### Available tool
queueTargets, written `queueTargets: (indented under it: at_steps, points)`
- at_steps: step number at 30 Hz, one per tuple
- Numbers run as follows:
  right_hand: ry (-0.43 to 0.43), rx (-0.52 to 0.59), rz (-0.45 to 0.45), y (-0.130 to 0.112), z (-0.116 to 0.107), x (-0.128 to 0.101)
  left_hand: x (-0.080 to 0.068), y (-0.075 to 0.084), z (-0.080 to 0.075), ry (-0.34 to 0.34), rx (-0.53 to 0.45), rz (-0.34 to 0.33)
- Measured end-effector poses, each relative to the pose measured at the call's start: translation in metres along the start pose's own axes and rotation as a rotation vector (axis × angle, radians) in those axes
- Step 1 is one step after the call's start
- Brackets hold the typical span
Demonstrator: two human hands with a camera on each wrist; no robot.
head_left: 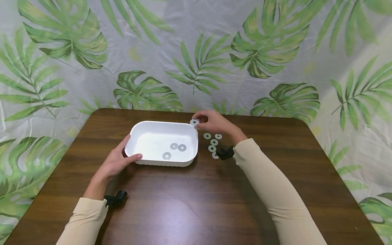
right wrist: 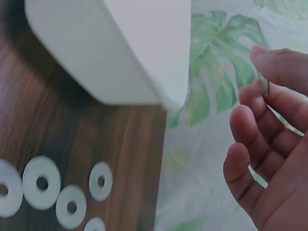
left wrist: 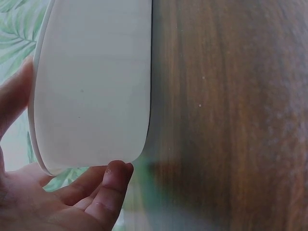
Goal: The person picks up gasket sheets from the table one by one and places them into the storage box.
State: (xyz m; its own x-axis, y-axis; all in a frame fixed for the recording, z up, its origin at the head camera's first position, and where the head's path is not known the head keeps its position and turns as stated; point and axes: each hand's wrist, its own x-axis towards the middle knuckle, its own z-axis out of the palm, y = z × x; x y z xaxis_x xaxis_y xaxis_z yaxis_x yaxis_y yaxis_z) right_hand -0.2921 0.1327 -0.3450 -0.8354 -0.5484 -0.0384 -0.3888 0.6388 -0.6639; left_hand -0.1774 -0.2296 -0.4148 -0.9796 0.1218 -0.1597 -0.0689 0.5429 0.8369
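Note:
A white plastic basin [head_left: 144, 162] with rounded corners stands on the table, and three flat metal washers lie inside it, one of them a washer [head_left: 166, 156] near the front wall. My left hand [head_left: 117, 158] holds the basin's left end, thumb over the rim and fingers against the outer wall. Between thumb and index finger, my right hand [head_left: 212, 121] pinches a washer [head_left: 194, 121] at the basin's back right corner. In the right wrist view that washer [right wrist: 264, 85] is seen nearly edge-on. Several loose washers [head_left: 212, 148] lie right of the basin, below the right hand.
The dark wooden table [head_left: 171, 197] ends at a back edge close behind the basin. A leaf-patterned cloth [head_left: 202, 68] hangs beyond that edge. Black wrist-worn devices sit on both wrists, the right device [head_left: 225, 153] partly covering the loose washers.

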Motion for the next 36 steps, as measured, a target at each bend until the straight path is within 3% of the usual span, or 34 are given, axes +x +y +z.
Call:
queueTargets:
  at_steps: [22,36]
  points:
    - [-0.126,0.066,-0.136,-0.038,0.058,0.041,0.001,-0.001,0.000,0.004,-0.010,0.005]
    - [-0.161,0.070,-0.107,-0.040,0.069,0.044,0.000,0.000,0.000,0.006,-0.022,0.000]
